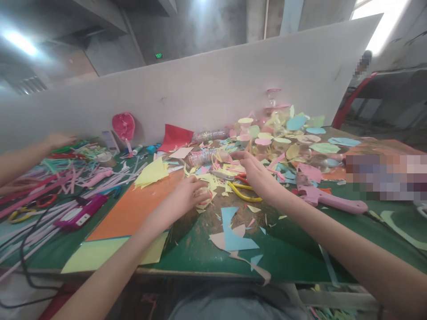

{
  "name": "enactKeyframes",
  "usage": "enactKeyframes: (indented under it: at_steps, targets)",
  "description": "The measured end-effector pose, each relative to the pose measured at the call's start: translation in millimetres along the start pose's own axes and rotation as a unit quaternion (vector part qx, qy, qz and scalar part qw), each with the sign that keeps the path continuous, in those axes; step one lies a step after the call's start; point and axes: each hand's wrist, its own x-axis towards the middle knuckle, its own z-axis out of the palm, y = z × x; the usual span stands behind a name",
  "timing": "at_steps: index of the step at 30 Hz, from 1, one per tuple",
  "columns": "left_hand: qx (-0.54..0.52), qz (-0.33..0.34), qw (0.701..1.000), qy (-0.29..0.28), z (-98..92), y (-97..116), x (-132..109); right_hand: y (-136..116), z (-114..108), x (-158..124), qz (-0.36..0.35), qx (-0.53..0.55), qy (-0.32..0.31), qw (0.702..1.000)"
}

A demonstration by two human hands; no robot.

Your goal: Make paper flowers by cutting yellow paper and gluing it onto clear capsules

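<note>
My left hand (191, 194) is closed, its fingers curled over a small clear, round plastic piece (204, 195) low over the table; its exact kind is hard to make out. My right hand (255, 171) has its fingers stretched out over paper scraps, with nothing seen in it. Just beyond both hands lies a clear plastic bottle (206, 157) on its side, with coloured bits on or in it. Scissors with yellow and red handles (245, 192) rest under and beside my right hand. Blue paper offcuts (235, 233) are spread nearer to me.
A pink glue gun (336, 200) lies at right. Orange sheets (136, 206) and yellow paper (151, 172) are left of my hand. Cut paper discs (296, 123) pile up by the white partition (200, 93). Another person's arm (30, 160) reaches over paper strips (71, 175) at far left.
</note>
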Motion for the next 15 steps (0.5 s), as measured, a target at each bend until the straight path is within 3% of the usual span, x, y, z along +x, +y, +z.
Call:
enactKeyframes:
  at_steps: [10, 12, 15]
  targets:
    - [-0.026, -0.029, 0.999, 0.008, -3.3, 7.9, -3.7, -3.2, 2.4, -5.0, -0.031, -0.037, -0.021, 0.999]
    - [-0.030, -0.043, 0.998, 0.031, -6.6, 10.5, -4.3, -4.2, 1.8, -5.9, -0.035, -0.034, -0.018, 0.999]
    - [-0.026, -0.050, 0.992, 0.109, -12.3, 16.4, -3.3, -6.3, 0.4, -6.5, -0.033, -0.028, -0.008, 0.999]
